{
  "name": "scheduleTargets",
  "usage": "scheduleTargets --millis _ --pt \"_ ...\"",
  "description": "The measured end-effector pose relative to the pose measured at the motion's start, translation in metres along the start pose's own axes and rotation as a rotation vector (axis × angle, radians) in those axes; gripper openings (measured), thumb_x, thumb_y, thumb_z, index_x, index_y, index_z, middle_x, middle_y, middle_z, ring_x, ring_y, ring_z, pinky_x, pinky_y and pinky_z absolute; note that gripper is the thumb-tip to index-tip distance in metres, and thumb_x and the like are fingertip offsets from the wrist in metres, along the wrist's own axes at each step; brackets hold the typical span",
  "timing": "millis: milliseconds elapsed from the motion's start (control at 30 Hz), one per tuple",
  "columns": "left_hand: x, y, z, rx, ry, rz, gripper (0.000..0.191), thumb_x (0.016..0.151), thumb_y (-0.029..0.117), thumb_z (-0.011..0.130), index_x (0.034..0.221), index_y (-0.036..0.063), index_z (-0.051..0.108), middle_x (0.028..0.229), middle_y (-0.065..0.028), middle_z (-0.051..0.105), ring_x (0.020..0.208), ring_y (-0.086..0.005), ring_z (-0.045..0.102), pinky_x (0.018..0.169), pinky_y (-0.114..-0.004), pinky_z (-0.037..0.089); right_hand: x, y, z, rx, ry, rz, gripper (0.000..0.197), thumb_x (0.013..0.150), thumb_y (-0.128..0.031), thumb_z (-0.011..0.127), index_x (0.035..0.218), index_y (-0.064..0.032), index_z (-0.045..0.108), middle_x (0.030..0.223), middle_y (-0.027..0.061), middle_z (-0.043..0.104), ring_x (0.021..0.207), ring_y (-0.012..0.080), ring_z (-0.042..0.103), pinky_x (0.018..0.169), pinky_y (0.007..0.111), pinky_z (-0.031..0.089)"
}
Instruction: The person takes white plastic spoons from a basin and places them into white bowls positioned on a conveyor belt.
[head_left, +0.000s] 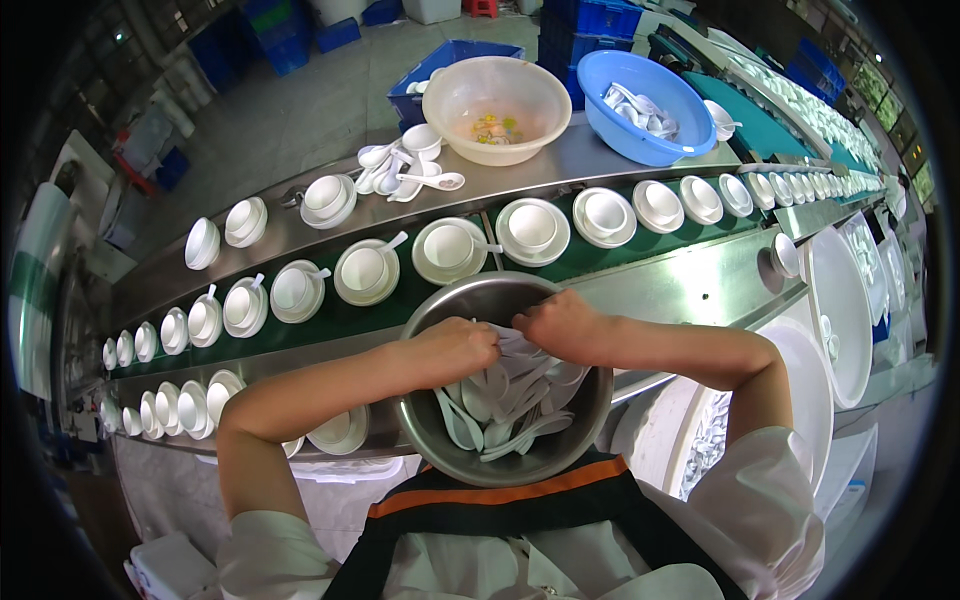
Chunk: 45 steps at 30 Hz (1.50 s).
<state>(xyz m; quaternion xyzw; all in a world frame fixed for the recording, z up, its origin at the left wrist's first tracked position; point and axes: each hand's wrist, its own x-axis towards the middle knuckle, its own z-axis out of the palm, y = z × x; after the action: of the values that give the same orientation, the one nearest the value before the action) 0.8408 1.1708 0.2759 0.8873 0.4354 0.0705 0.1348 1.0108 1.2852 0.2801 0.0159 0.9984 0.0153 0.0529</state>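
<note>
A stainless steel bowl (506, 471) full of white ceramic spoons (517, 397) stands right in front of me. My left hand (457, 349) is over the bowl's left side with its fingers curled at the spoons. Over the right side, my right hand (559, 322) has its fingers bent down among spoons near the rim; what each hand grips is partly hidden. Beyond the bowl runs a green conveyor belt (409, 315) with white saucers carrying bowls. The bowl-and-saucer set nearest the steel bowl (448, 251) has a spoon in it, as do several to its left.
Behind the belt, a steel ledge holds a pile of spoons (409, 176), a cream plastic basin (496, 112) and a blue basin (645, 109) with spoons. Stacked white bowls (193, 409) line the near ledge at left. Large white tubs (795, 352) stand at right.
</note>
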Motion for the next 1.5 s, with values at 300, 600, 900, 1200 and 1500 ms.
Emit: scheduleTargets --millis 300,600,900,1200,1500 --pt "-0.001 -0.007 -0.029 -0.259 0.188 -0.065 0.010 0.077 0.013 0.057 0.082 0.0047 0.054 0.076 -0.0088 0.056 0.074 -0.0255 0.057 0.064 -0.035 0.045 0.046 0.107 -0.057 1.062 0.180 0.441 0.015 0.081 -0.017 0.055 0.087 -0.0068 0.064 0.079 0.0151 0.063 0.067 0.0302 0.061 0.064 0.038 0.049" --pt "-0.047 -0.029 -0.071 -0.948 0.478 -0.757 0.013 0.083 0.012 0.057 0.079 -0.0003 0.057 0.058 0.0024 0.050 0.051 -0.0044 0.043 0.046 -0.020 0.033 0.125 0.121 0.025 0.492 0.591 0.252 0.011 0.069 -0.004 0.059 0.075 -0.0110 0.064 0.078 0.0099 0.061 0.077 0.0283 0.060 0.066 0.037 0.049" --pt "-0.037 -0.066 -0.081 -0.779 0.395 -0.862 0.019 0.079 0.017 0.059 0.074 -0.0011 0.060 0.059 -0.0011 0.055 0.050 -0.0054 0.046 0.044 -0.021 0.034 0.117 0.097 0.013 0.805 0.369 0.124 0.051 0.071 -0.009 0.065 0.120 -0.0106 0.050 0.115 0.0137 0.054 0.093 0.0245 0.058 0.081 0.031 0.049" --pt "0.022 -0.038 -0.072 -0.146 0.770 -0.545 0.034 0.077 0.021 0.064 0.101 -0.0008 0.052 0.100 -0.0163 0.056 0.094 -0.0294 0.053 0.079 -0.038 0.042 0.037 0.124 -0.028 1.979 0.200 0.241 0.038 0.093 -0.024 0.044 0.114 0.0073 0.047 0.094 0.0170 0.061 0.075 0.0129 0.061 0.066 0.022 0.054" --pt "-0.020 0.036 0.011 -0.060 0.117 -0.102 0.018 0.065 0.007 0.062 0.080 0.0039 0.052 0.079 -0.0089 0.049 0.076 -0.0244 0.053 0.062 -0.037 0.047 0.037 0.111 -0.027 1.701 0.559 0.437 0.032 0.089 -0.016 0.051 0.114 0.0033 0.048 0.100 0.0122 0.059 0.085 0.0167 0.060 0.073 0.027 0.053"
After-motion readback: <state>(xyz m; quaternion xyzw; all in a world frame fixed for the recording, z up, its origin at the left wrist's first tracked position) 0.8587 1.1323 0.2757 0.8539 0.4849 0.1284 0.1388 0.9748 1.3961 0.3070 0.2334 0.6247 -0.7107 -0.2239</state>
